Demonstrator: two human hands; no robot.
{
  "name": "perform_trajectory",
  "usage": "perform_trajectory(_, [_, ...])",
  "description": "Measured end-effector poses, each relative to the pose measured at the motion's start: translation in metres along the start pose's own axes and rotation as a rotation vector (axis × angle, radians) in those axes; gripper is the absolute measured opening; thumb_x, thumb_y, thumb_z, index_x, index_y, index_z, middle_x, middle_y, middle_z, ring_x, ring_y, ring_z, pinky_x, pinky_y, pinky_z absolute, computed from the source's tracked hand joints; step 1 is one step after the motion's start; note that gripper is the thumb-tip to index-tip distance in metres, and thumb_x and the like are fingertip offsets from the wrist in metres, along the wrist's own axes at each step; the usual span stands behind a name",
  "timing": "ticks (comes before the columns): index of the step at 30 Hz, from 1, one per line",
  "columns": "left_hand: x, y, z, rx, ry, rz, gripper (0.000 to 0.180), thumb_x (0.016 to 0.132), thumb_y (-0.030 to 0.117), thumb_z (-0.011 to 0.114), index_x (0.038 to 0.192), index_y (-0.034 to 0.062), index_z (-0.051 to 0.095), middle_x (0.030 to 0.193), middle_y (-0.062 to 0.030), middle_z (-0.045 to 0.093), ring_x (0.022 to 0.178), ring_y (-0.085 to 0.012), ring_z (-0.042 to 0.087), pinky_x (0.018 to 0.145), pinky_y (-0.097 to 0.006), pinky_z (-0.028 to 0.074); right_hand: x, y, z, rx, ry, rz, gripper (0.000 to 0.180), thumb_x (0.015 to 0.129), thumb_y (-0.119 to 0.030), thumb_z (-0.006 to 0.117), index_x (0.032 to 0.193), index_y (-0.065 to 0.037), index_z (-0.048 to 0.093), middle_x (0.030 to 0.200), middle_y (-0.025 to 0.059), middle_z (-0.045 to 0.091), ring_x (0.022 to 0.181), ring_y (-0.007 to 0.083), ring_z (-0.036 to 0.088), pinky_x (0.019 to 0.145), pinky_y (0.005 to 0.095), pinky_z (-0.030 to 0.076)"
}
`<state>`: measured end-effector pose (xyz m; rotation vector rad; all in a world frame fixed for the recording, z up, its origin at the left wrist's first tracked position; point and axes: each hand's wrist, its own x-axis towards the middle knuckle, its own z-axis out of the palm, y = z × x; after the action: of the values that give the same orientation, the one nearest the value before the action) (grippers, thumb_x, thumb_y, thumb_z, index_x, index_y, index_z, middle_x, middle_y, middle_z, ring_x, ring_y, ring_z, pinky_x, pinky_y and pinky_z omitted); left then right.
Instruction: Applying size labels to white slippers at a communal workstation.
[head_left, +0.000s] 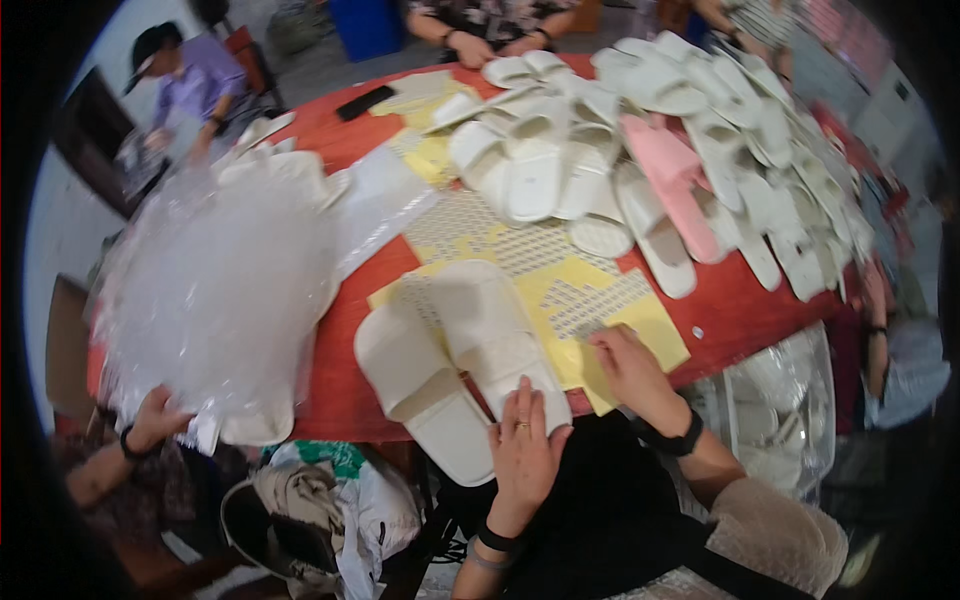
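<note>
At nine o'clock a heap of clear plastic bags (215, 280) is seen on the red table (350, 385), steadied from below by another person's hand (155, 415). Toward the centre, a pair of white slippers (450, 365) is laid side by side on the table's near edge. The left hand (522, 450) is pressed flat on the heel of the right-hand slipper, its fingers (522, 400) released and spread, nothing being grasped. At about four o'clock from the pair, the right hand (632, 370) is rested on a yellow sticker sheet (655, 335); its fingers are curled at the sheet, but whether a sticker is pinched cannot be told. At one o'clock, a pile of white slippers (740, 170) with one pink slipper (675, 180) is spread.
</note>
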<state>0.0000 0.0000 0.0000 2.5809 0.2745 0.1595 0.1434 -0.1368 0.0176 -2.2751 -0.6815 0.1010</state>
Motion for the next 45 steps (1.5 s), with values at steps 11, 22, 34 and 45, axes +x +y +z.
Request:
perform_trajectory(11, [-0.028,-0.072,-0.196,-0.682,1.691,-0.275,0.049,0.095,0.029,0.055,0.13,-0.0035,0.043,0.131,-0.015,0.043,0.118,-0.0228,0.045,0.102,-0.034,0.033,0.024,-0.066,-0.057,0.846,-0.586,0.058,0.041,0.103,-0.027,0.038,0.136,-0.002,0.036,0.131,0.0121,0.049,0.118,0.0214,0.051,0.098,0.0354,0.041])
perform_trajectory(22, [-0.008,-0.104,-0.211,-1.872,0.88,-0.066,0.068,0.092,0.059,0.046,0.133,0.0049,0.045,0.131,-0.0116,0.053,0.118,-0.0273,0.052,0.097,-0.044,0.044,0.062,-0.219,-0.078,0.304,-0.342,-0.896,0.066,0.096,-0.04,0.05,0.144,-0.002,0.026,0.152,0.0207,0.022,0.139,0.0415,0.021,0.113,0.0477,0.018])
perform_trajectory(34, [-0.007,-0.141,-0.193,-2.014,0.826,-0.142,0.041,0.097,0.029,0.046,0.126,0.001,0.05,0.127,-0.0128,0.055,0.117,-0.0271,0.053,0.1,-0.044,0.043,0.121,-0.24,0.05,0.088,-0.534,-1.049,0.044,0.101,-0.039,0.036,0.127,-0.009,0.054,0.127,0.0133,0.057,0.128,0.0314,0.045,0.112,0.0519,0.021])
perform_trajectory(45, [-0.022,-0.121,-0.16,-1.735,1.022,-0.184,0.024,0.091,0.004,0.048,0.113,-0.0022,0.056,0.109,-0.0131,0.061,0.092,-0.024,0.063,0.081,-0.035,0.053,0.115,-0.209,-0.01,0.556,-0.134,-0.868,0.034,0.102,-0.025,0.034,0.108,-0.002,0.059,0.108,0.0137,0.06,0.107,0.0272,0.054,0.097,0.0374,0.038])
